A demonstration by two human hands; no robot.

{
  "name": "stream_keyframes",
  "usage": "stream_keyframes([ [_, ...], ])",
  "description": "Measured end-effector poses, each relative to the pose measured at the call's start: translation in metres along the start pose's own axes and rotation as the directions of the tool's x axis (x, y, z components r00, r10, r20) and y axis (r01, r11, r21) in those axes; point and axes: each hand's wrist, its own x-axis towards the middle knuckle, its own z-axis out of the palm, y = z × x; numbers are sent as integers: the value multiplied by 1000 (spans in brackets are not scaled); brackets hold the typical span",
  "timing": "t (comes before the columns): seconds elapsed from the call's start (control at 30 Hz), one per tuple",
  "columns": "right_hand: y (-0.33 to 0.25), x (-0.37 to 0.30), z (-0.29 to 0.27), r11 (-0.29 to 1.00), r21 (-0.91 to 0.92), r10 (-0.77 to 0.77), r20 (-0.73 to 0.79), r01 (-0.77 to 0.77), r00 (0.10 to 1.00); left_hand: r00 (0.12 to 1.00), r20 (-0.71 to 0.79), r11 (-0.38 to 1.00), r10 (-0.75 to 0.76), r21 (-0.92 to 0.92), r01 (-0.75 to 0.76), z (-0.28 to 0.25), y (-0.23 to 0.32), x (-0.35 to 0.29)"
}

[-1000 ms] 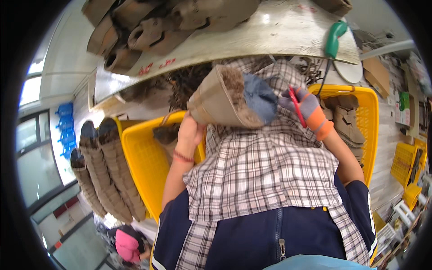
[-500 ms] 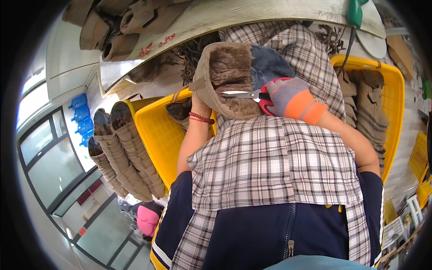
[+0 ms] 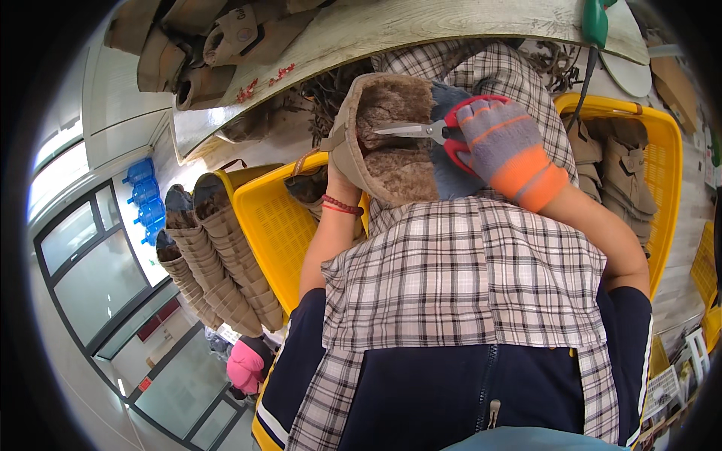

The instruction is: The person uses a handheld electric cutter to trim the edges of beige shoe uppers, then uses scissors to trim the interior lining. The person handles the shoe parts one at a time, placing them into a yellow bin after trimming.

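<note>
In front of my chest is a beige piece with brown fur lining (image 3: 398, 177), which looks like a boot upper. A strip of blue material (image 3: 449, 180) joins the fur at its right side. My left hand (image 3: 343, 183) grips the piece by its left outer side; most of its fingers are hidden behind it. My right hand (image 3: 505, 143), in a grey and orange glove, is closed on the red handles of a pair of scissors (image 3: 430, 131). Their blades point left, inside the opening against the fur.
A yellow basket (image 3: 274, 259) stands on the left beside nested stacks of beige pieces (image 3: 226, 248). Another yellow basket (image 3: 665, 165) with similar pieces stands on the right. Ahead, a table edge (image 3: 361, 41) carries more pieces (image 3: 199, 83). A green-handled tool (image 3: 595, 26) hangs at its right end.
The scissors have moved up and slightly right within the opening. The fur-lined piece has turned a little and shifted right, and more of my right glove's back shows.
</note>
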Motion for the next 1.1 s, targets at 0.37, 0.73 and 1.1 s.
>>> stream_keyframes([
  [0.37, 0, 26, -7, 986, -135, -92, 70, 101, 993, 973, 131, 664, 192, 712, -227, -36, -10, 0],
  [0.73, 2, 30, -9, 982, -163, -84, 85, 97, 993, 997, -46, 876, 57, 482, -28, 3, -2, -11],
  [1.1, 24, -18, -10, 955, 277, 141, -105, -107, 984, 914, -275, 843, 298, 526, -117, -23, 49, -8],
])
